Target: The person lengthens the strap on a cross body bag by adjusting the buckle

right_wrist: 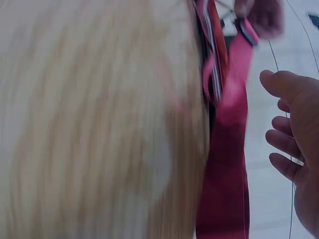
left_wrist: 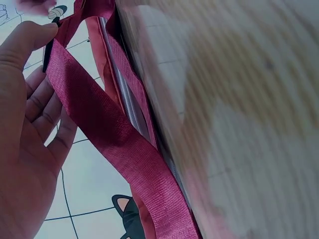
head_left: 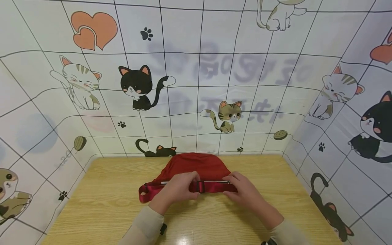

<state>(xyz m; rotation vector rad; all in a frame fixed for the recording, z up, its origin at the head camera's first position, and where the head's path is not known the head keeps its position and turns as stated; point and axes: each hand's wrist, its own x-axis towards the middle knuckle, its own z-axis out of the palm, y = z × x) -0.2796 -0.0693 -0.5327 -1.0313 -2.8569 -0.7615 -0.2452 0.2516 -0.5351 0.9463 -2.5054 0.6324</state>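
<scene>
A red waist pack (head_left: pixel 197 166) lies on the table, its zipper and strap toward me. With thumb and fingers my left hand (head_left: pixel 179 187) pinches the black strap adjuster (head_left: pixel 200 186) on the red strap (head_left: pixel 215 186). In the left wrist view, the thumb lies on the edge of that adjuster and the strap (left_wrist: pixel 107 119) slants down from it. My right hand (head_left: pixel 245 190) is near the strap's right end. Its fingers are loosely bent and apart from the strap (right_wrist: pixel 229 164) in the right wrist view, with nothing held.
The wooden table (head_left: pixel 107 190) meets a cat-patterned cloth wall (head_left: pixel 183 85) right behind the pack. A strap loop (head_left: pixel 144 194) sticks out at the pack's left. Patterned cloth also rises along the table's left and right sides.
</scene>
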